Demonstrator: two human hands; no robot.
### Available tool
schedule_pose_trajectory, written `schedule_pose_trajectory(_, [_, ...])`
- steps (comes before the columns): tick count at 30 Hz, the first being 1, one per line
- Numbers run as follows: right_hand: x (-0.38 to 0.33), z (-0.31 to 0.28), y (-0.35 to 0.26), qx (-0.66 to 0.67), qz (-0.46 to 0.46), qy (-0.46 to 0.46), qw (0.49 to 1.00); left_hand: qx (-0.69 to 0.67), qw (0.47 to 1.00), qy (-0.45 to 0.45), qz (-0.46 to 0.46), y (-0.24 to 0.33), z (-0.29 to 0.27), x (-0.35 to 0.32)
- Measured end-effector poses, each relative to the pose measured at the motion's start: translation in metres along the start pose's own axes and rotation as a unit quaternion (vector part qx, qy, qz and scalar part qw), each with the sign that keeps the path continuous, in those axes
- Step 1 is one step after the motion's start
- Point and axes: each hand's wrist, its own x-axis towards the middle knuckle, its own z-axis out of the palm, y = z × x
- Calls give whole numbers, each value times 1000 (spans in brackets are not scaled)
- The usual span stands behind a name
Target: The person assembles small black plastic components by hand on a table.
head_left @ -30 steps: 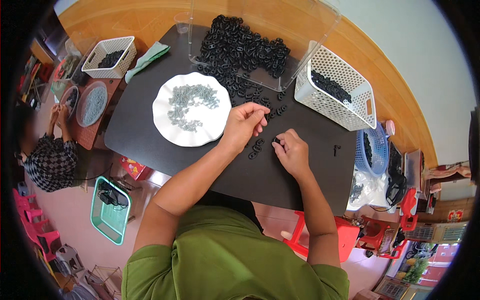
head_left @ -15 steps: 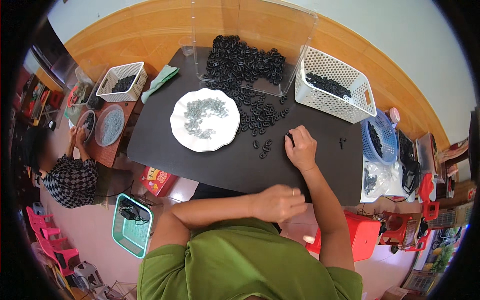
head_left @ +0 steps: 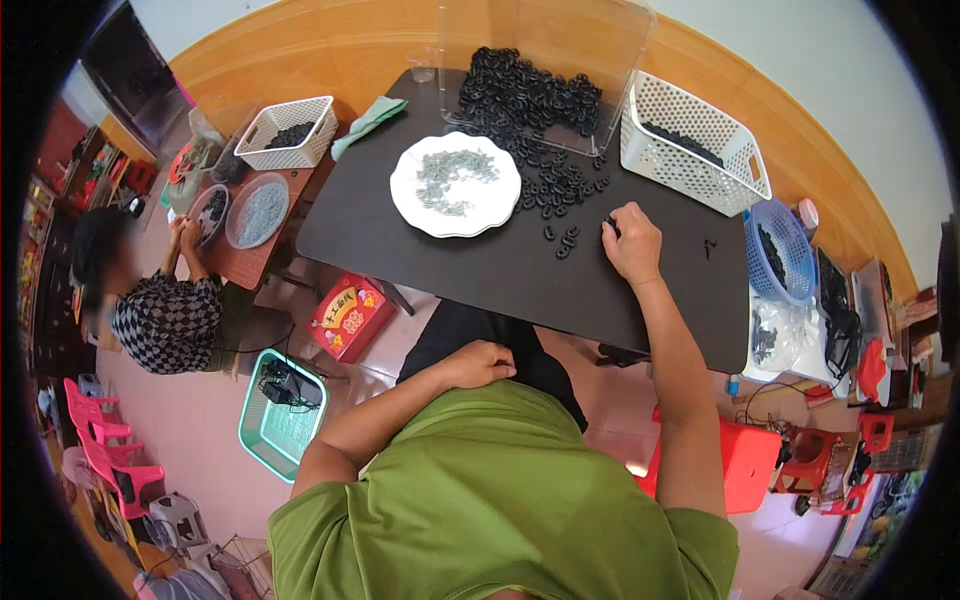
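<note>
My right hand (head_left: 636, 246) rests on the dark tabletop (head_left: 450, 275), its fingers closed on a small black piece (head_left: 612, 226); only a bit of it shows. Just left of it lie several loose black two-holed pieces (head_left: 566, 243). A larger spread of them (head_left: 553, 188) runs back to a heap in a clear plastic bin (head_left: 648, 60) tipped on its side. My left hand (head_left: 480, 363) lies at my waist below the table edge, fingers curled, with nothing visible in it. A white scalloped plate (head_left: 408, 192) holds small pale, clear-looking pins (head_left: 455, 170).
A white perforated basket (head_left: 745, 190) of black pieces stands at the back right, beside a blue basket (head_left: 790, 262). Two thin black parts (head_left: 709, 248) lie near the right edge. Leftward, another person (head_left: 165, 325) works at a brown table. A green basket (head_left: 250, 430) stands on the floor.
My left hand has moved left and down, away from my right forearm to my waist. The view has shifted, while my right hand stays in place on the table with the black piece.
</note>
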Motion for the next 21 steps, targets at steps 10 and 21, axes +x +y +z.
schedule_pose_trajectory(10, [-5, -4, -3, -16, 10, 11, 1000, -188, 978, 67, -53, -7, 13, -20])
schedule_pose_trajectory(21, [-6, -13, -12, 37, -39, -17, 998, -200, 974, 82, -71, -13, 15, -32])
